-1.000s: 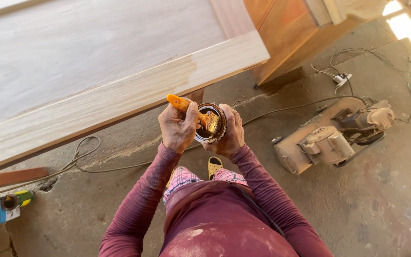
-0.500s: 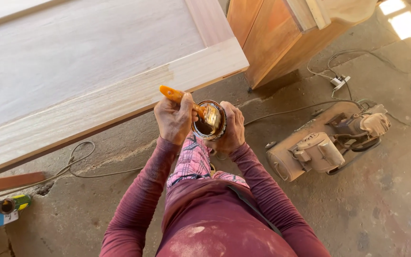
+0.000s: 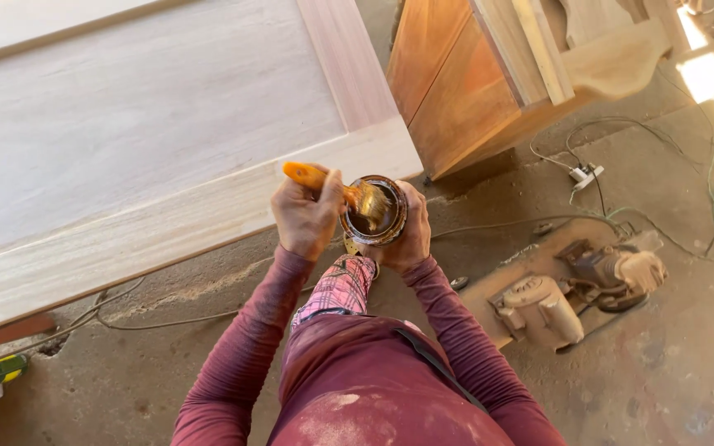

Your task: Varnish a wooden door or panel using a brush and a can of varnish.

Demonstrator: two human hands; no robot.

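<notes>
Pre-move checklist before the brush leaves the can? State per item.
1. Left hand grips the brush handle: ok.
2. Right hand holds the can from the side: ok.
3. Bristles over the can mouth: ok.
4. Bristle load, drip risk: cannot tell.
5. Liquid level in the can: cannot tell.
6. Floor around the feet: not ok, cables and a power tool lie close by.
</notes>
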